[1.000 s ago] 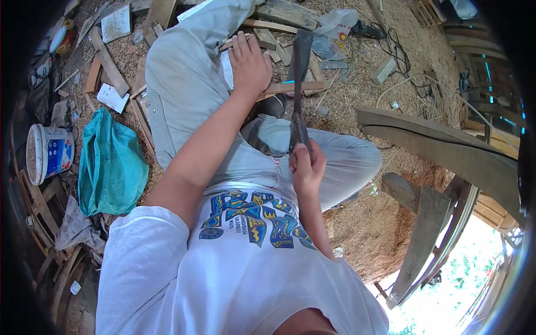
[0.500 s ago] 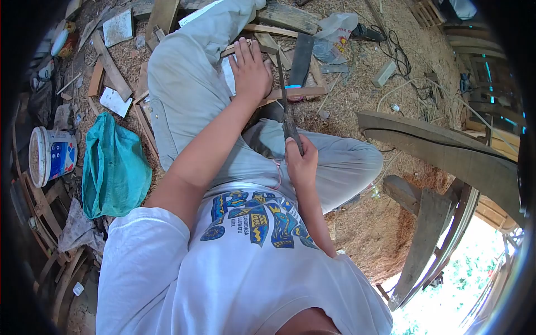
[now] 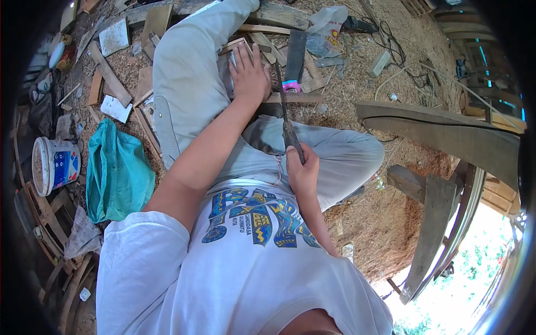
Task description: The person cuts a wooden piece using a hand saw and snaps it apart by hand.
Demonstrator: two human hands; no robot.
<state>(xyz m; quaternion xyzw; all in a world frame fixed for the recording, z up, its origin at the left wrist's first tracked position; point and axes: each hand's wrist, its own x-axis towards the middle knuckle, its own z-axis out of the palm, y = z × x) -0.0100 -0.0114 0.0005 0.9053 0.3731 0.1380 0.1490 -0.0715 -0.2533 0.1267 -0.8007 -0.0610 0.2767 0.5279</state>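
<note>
Tool [image 3: 290,134], one: near end clamped in right hand [image 3: 303,168], long axis towards 11–12 o'clock. Left hand [image 3: 250,81]: apart, at 11 o'clock, splayed open beside blade [image 3: 282,96].

Ground [image 3: 349,84] (strewn with shavings) carries wood offcuts [image 3: 110,75] and teal cloth [image 3: 118,173]

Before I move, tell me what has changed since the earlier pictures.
The long dark tool in the right hand has swung toward the left hand, its far end now close to those fingers. A pink-and-blue item, mostly hidden at first, shows more. No grip was visibly taken or released. The left hand, teal bag and bucket stayed about as they were.
</note>
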